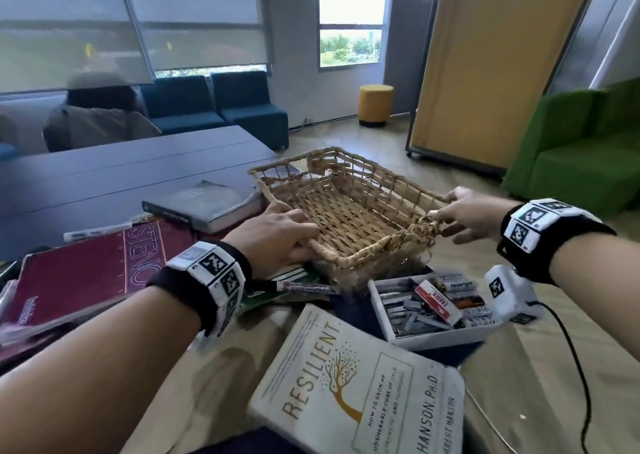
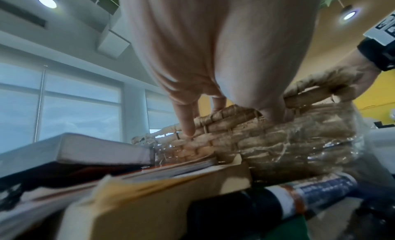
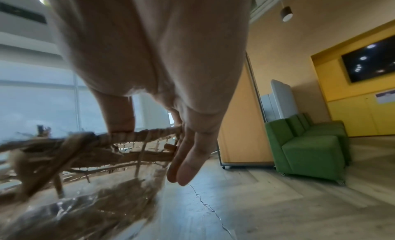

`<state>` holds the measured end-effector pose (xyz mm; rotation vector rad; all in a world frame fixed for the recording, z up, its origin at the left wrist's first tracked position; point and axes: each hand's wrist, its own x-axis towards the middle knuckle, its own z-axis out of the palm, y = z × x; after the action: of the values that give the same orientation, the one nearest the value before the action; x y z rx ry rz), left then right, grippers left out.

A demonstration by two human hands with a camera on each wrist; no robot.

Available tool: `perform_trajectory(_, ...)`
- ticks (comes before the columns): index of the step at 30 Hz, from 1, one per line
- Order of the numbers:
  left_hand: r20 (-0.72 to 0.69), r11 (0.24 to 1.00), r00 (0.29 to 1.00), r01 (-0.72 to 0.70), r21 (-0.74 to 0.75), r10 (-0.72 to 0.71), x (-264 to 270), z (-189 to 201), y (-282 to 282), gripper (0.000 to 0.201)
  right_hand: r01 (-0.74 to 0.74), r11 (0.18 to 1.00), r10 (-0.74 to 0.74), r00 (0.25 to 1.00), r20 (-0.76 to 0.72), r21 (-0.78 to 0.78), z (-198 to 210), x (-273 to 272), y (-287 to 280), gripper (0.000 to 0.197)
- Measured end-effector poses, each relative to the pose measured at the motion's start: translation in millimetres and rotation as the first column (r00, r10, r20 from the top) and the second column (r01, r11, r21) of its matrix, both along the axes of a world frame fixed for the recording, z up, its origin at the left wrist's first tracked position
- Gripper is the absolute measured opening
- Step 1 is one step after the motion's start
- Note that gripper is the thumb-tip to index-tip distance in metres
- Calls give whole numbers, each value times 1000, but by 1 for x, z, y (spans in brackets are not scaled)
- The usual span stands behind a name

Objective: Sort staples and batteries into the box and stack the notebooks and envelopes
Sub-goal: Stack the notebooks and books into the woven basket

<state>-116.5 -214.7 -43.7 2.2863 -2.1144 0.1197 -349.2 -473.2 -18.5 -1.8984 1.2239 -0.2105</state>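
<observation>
Basket: I see a shallow rectangular basket of woven tan straw (image 1: 349, 211), open lattice along its walls, tight weave on the floor, frayed fibres at its near right corner; it sits tilted between both hands
Left hand: my left hand (image 1: 277, 237) grips the basket's near left rim, thumb inside, fingers (image 2: 187, 118) curled down over the braided edge and outer wall
Right hand: my right hand (image 1: 465, 216) pinches the right rim near the frayed corner, thumb on top of the wrapped edge; the other fingers (image 3: 188, 161) hang loosely down beside the basket's wall
Box: a small white cardboard box (image 1: 408, 336) lies just below the basket's near corner, holding grey metal staple strips (image 1: 412, 316), cylindrical batteries (image 1: 465, 292) and a red-and-white eraser packet (image 1: 438, 303)
Notebooks: a maroon spiral-bound steno notebook with a glossy cover (image 1: 86, 273) lies flat on the left under my left forearm; a green-edged notebook (image 1: 294, 275) peeks from beneath the basket
Books: a thick grey hardback with a shiny torn wrap (image 1: 204, 206) rests behind the left hand; a cream paperback printed RESILIENT (image 1: 356, 388) lies nearest me
Envelope: the left wrist view shows a tan paper edge (image 2: 171, 189) under the basket; I cannot tell whether it is an envelope
Table: a dark flat tabletop (image 1: 121, 169) stretches away on the left
</observation>
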Motion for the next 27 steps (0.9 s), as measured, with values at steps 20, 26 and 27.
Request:
perform_trajectory(20,-2,989,989,-147,13,148,18,-6,46,32,-160,973,126,973,-194,-169,2,32,28,53)
perform_trajectory(26,-13,989,989,-147,18,148,17,-5,49,31,-161,970,128,975,-180,-180,1,28,32,58)
perform_trajectory(27,-13,989,989,-147,21,147,16,-4,49,31,-155,972,124,977,-175,-176,1,28,33,58)
